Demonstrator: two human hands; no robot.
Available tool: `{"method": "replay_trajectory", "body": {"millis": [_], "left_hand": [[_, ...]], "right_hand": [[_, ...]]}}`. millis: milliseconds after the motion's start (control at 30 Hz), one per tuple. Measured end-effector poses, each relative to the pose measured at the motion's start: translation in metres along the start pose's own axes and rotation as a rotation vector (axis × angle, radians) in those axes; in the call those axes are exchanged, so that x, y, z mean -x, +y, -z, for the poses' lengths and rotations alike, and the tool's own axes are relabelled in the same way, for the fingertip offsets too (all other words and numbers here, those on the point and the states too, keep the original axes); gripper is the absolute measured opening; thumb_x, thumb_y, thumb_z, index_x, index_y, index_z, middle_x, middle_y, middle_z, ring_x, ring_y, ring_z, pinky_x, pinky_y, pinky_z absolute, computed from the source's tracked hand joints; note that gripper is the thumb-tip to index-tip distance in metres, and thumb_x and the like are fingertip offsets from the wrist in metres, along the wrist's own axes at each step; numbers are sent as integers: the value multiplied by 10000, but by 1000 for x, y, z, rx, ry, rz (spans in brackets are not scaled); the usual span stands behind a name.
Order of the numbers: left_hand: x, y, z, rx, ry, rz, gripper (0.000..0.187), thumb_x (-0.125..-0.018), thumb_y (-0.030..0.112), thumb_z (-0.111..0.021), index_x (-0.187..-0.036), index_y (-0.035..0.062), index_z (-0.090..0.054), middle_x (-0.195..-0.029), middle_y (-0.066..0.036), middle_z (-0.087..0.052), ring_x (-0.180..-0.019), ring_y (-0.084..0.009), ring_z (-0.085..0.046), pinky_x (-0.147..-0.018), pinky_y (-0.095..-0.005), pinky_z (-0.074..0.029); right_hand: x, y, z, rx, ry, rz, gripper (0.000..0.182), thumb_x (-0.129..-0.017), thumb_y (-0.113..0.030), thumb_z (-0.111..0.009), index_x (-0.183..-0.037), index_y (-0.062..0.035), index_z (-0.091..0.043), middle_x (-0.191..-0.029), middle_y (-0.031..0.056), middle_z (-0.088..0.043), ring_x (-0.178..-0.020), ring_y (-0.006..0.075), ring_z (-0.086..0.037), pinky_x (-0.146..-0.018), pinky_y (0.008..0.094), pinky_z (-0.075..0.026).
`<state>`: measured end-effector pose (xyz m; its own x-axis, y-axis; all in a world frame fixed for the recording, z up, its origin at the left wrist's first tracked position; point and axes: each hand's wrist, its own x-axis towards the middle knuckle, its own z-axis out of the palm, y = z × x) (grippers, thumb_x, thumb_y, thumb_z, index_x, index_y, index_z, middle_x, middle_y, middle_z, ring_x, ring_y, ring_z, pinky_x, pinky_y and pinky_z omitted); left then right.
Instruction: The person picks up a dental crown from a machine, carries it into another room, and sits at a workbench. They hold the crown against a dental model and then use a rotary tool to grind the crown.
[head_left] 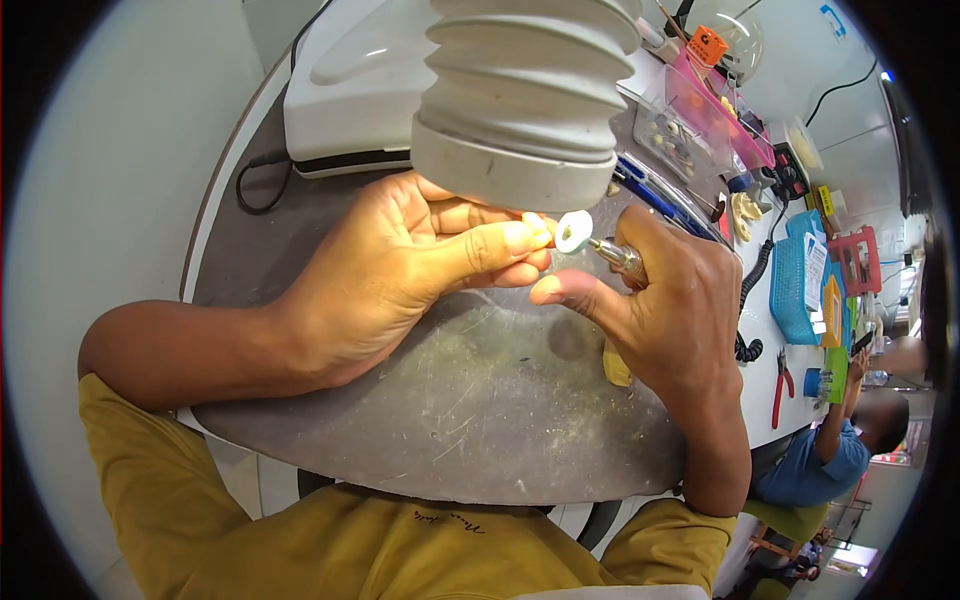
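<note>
My right hand (680, 300) is closed round a metal rotary handpiece (622, 260), its thumb stretched out toward the left hand. At the handpiece's tip sits a round white polishing wheel (573, 232) with a dark centre. Just left of the wheel, my left hand (430, 245) pinches a small piece between thumb and fingers. Mostly the fingertips cover that piece, so its kind cannot be made out. Right above both hands hangs the wide mouth of a ribbed grey suction hose (515, 165).
A white machine (350, 110) stands behind the left hand. Pens and tools (670, 200), a clear box (685, 135), a pink tray (720, 100) and a dental cast (745, 213) lie at the right. Farther along are a blue basket (800, 270), red pliers (781, 388) and a seated person (825, 455).
</note>
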<state>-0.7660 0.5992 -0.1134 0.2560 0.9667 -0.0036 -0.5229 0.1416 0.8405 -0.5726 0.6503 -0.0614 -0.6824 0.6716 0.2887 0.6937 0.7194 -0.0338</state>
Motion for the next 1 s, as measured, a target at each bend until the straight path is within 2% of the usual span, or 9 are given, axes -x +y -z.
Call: {"method": "replay_trajectory", "body": {"millis": [167,433,500,800,900,1000], "left_hand": [[1,6,-4,-12,-17,14,305,-896,72,-552,-1171,-35,-477,-1097,-122,-568,-960,-148,-587,-838,-279,-497],[2,2,-5,-14,-6,-39,290,-893,62,-547,-1158,-40,-490,-1084,-118,-573,-971,-144,-572,-839,-279,-485],[0,-2,-4,-102,9,-70,262,-891,57,-550,-1132,-37,-508,-1062,-108,-579,-961,-140,-567,-833,-273,-471],[1,-4,-5,-54,18,-113,241,-883,48,-560,-1107,-34,-521,-995,-91,-594,-926,-129,-559,-814,-264,-460],[-1,-6,-4,-111,24,-127,243,-882,45,-561,-1108,-33,-520,-989,-92,-593,-917,-133,-563,-810,-272,-459],[2,-1,-8,-24,51,-70,233,-883,47,-559,-1099,-33,-524,-990,-94,-593,-906,-134,-567,-798,-271,-461]], "right_hand": [[0,-2,-2,6,11,-28,559,-628,-556,-726,-612,-44,-502,-451,70,-414,-405,240,-421,-424,341,-337],[0,-3,-4,-8,12,-28,553,-624,-552,-723,-603,-46,-500,-456,72,-419,-405,236,-420,-418,333,-331],[0,-4,-4,-8,10,-27,555,-621,-557,-719,-602,-47,-499,-457,71,-421,-406,235,-422,-418,330,-331],[1,-4,-1,19,-21,-36,552,-593,-564,-725,-633,-53,-519,-458,64,-431,-406,228,-414,-416,322,-338],[0,-4,-4,-22,30,-18,559,-586,-566,-727,-629,-51,-515,-454,66,-430,-402,228,-408,-413,318,-334],[1,-2,-5,-3,28,-14,552,-582,-562,-731,-635,-53,-524,-455,62,-434,-402,226,-409,-413,318,-335]]}}
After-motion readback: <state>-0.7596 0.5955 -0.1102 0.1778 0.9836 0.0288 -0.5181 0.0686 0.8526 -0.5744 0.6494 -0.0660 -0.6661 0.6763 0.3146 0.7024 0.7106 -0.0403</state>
